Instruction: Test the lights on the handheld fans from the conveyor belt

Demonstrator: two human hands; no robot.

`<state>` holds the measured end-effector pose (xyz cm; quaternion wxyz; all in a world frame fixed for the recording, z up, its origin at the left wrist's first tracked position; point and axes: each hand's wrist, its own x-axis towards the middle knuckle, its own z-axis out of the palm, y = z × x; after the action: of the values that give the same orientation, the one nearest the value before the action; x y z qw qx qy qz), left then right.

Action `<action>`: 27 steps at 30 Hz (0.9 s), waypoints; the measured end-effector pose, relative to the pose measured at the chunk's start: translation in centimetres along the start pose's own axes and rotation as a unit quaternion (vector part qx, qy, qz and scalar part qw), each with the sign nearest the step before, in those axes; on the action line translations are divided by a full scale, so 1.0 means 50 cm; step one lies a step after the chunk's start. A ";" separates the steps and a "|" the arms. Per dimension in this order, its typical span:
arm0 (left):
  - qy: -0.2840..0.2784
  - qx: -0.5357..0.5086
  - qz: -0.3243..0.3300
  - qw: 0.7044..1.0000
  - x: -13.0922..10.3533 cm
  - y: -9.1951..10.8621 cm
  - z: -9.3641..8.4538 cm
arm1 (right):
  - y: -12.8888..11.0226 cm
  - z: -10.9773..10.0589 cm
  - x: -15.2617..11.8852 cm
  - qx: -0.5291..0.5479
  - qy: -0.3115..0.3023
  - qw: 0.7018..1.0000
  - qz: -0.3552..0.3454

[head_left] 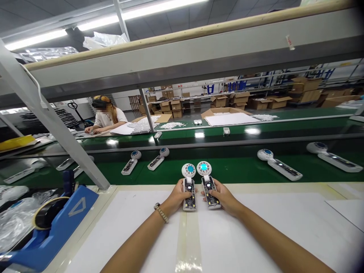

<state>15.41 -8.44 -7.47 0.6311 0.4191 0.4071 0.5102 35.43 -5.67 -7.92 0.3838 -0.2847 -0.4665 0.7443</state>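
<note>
My left hand (179, 195) is closed around the body of a white handheld device (189, 203), its thumb pressing on the exposed circuit board. A second device of the same kind (214, 203) is in my right hand (223, 195), the thumb likewise on its board. Each has a round white head with a blue centre; the right one glows brighter, and a small light shows on both boards. The two devices are held upright side by side, their heads nearly touching, over the front edge of the white-covered table (127, 231).
Beyond the table runs a green conveyor belt (227, 167) carrying several like devices, one of them (280, 165) to the right. A blue tape dispenser (59, 227) stands at left beside a slanted metal post (57, 129). A shelf beam (182, 57) crosses overhead. Across the belt sits a co-worker (109, 115).
</note>
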 end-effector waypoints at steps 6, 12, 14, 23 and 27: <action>-0.003 -0.010 -0.010 1.000 -0.004 0.012 0.009 | 0.002 -0.003 0.002 0.001 -0.003 1.000 0.001; 0.001 -0.011 -0.024 1.000 -0.008 0.021 0.015 | 0.003 -0.003 0.002 0.025 -0.010 1.000 -0.012; 0.002 -0.014 -0.022 1.000 -0.009 0.021 0.016 | 0.001 -0.002 0.000 0.024 -0.010 1.000 -0.010; -0.001 -0.011 -0.003 1.000 -0.002 0.007 0.004 | -0.007 0.005 -0.006 0.020 0.001 1.000 -0.001; -0.006 -0.005 -0.008 1.000 -0.003 0.008 0.005 | -0.001 0.001 -0.002 0.026 -0.006 1.000 -0.011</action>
<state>15.51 -8.56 -6.97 0.6399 0.4159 0.4041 0.5044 35.45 -5.78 -7.86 0.3968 -0.2648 -0.4523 0.7536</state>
